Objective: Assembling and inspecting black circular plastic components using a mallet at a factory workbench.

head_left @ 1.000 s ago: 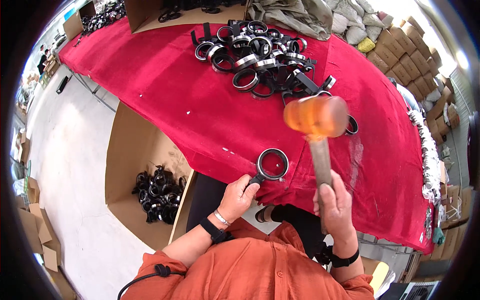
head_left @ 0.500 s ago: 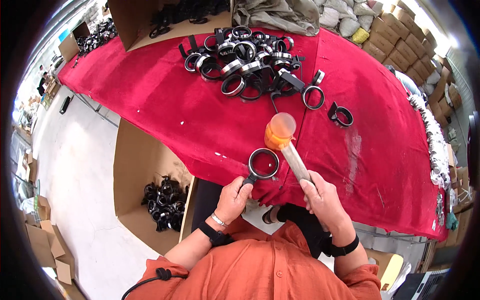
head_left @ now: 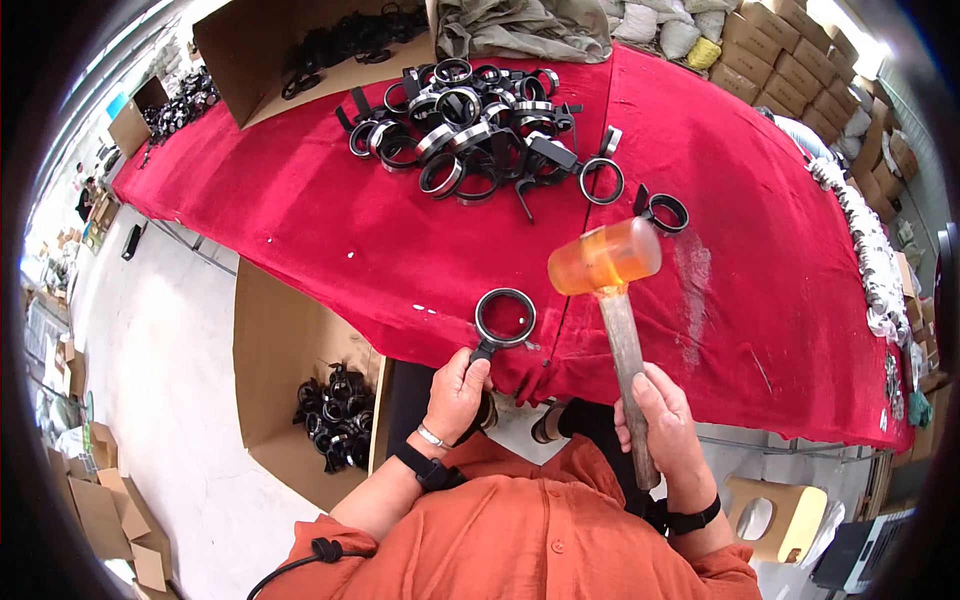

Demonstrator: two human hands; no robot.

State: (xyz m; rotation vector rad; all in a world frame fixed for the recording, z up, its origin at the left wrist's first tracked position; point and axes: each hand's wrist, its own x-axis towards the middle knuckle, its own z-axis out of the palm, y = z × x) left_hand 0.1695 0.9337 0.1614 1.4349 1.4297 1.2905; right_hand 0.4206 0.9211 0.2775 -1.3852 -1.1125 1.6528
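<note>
My left hand [head_left: 455,398] is closed on the short black stem of a ring-shaped part [head_left: 479,322], a black ring with a silvery rim. Its ring rests at the near edge of the red-covered table [head_left: 420,255]. In my right hand [head_left: 660,420] is a mallet [head_left: 622,350] with a wooden handle and a translucent orange head. The mallet head stands above the table, to the right of the ring and apart from it. A heap of similar ring parts [head_left: 470,130] lies farther back. One single ring part [head_left: 667,213] lies just beyond the mallet head.
A cardboard box [head_left: 225,60] with black parts stands at the table's far left. Below the table's left edge, another carton [head_left: 265,400] holds several black ring parts. Grey cloth [head_left: 525,28] lies at the back. A yellow stool [head_left: 795,520] stands at lower right.
The mallet has moved right and its head has turned from end-on to sideways. The ring part stays in my left hand near the table edge. The whole view has shifted slightly.
</note>
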